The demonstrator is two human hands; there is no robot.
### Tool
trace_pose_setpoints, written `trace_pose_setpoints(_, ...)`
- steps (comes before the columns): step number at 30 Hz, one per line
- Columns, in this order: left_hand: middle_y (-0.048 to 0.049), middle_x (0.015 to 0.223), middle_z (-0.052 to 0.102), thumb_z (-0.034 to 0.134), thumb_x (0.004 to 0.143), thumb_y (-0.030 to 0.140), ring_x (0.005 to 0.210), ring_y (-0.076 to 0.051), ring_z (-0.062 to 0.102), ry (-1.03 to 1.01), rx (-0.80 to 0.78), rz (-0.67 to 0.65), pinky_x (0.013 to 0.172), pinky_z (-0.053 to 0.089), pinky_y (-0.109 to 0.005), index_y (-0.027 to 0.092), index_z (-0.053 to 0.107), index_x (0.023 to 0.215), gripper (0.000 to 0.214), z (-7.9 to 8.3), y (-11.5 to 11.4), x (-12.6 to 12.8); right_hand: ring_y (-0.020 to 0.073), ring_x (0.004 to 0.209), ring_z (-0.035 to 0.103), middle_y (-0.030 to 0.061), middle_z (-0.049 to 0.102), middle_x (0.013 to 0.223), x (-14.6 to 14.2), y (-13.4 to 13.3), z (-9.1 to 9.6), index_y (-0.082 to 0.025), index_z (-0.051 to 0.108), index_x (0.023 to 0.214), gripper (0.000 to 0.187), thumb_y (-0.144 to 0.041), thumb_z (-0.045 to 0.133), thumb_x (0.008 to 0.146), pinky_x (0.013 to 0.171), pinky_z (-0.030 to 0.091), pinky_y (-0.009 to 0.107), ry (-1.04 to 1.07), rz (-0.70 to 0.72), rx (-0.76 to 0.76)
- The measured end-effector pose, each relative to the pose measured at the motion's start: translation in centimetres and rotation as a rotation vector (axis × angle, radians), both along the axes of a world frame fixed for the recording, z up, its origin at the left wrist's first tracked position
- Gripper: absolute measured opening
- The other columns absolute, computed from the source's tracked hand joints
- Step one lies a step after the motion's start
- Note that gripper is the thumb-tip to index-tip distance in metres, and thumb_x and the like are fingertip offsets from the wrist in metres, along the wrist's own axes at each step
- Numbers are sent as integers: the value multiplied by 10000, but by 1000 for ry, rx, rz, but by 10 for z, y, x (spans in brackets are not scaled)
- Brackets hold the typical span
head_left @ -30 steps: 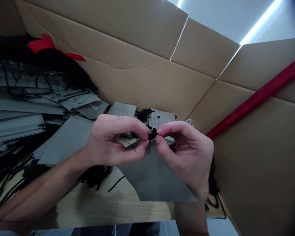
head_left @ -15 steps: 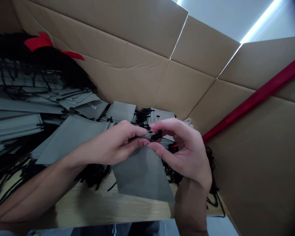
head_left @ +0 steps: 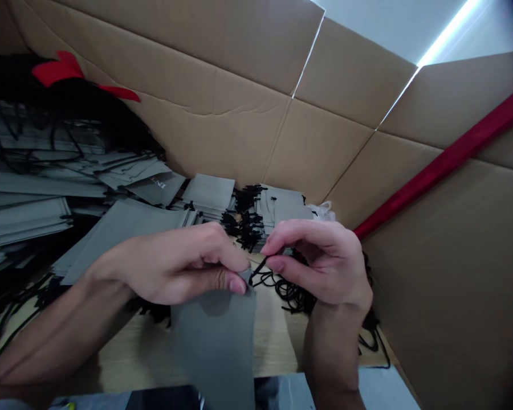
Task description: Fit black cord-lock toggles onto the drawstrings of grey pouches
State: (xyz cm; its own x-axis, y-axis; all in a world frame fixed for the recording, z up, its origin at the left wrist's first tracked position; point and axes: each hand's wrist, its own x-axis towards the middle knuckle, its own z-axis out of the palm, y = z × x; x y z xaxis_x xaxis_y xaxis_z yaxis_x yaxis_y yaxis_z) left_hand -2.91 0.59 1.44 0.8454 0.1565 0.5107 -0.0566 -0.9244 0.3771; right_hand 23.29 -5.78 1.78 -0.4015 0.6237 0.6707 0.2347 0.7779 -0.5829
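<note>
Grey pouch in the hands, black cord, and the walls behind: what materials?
Grey pouch: looks like matte woven or non-woven fabric; it hangs limp with no shine. Black cord: thin, probably braided textile string, curling loosely. Walls: brown corrugated cardboard, judging by fold creases and flap seams. Left hand pinches the pouch top; right hand pinches the cord.

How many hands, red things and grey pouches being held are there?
Hands: 2, the left hand and the right hand
Grey pouch being held: 1
Red things: 2, the red cloth and the red bar
Total: 5
</note>
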Motion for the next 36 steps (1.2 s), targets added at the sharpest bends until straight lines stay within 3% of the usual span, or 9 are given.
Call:
trace_pose_setpoints(5,79,608,290,535,1150,245,522,-76,344,110,-226,-8,529,308,-238,202,430,751,415,11,2,0,139,877,764,1,809,1035,-5,-1,-4,-275,819,1228,340,-110,908,944,763,633,252,85,-70,-45)
trace_pose_setpoints(12,80,615,316,532,1149,262,537,-67,357,130,-265,40,548,297,-259,194,454,751,411,10,0,1,150,956,764,-16,778,1054,-13,-9,-2,-296,767,1270,505,-46,944,868,816,661,243,187,-83,-106)
trace_pose_setpoints(16,83,598,339,523,1153,274,521,-70,369,126,-250,64,537,296,-274,194,523,769,391,8,-1,0,121,897,751,-31,787,1023,-13,-13,1,-271,805,1135,413,-35,971,841,809,650,210,164,-147,-93)
trace_pose_setpoints(24,71,637,466,531,1154,321,567,-79,439,64,-244,137,546,337,-269,186,654,853,352,8,-2,5,123,890,790,-29,832,993,-16,-10,2,-263,843,1060,319,-52,974,859,788,657,191,208,-175,-134)
trace_pose_setpoints(28,75,631,424,504,1161,312,554,-77,407,71,-255,123,535,325,-268,186,617,822,379,8,-1,5,128,901,786,-26,825,984,-17,-8,2,-253,826,989,235,-95,967,889,795,651,200,204,-182,-146)
trace_pose_setpoints(36,87,596,366,512,1166,303,510,-74,399,97,-208,114,515,321,-252,201,549,801,381,8,1,4,143,954,760,-16,784,1001,-10,-8,0,-256,769,1034,146,-155,869,1001,801,625,236,115,-210,-124)
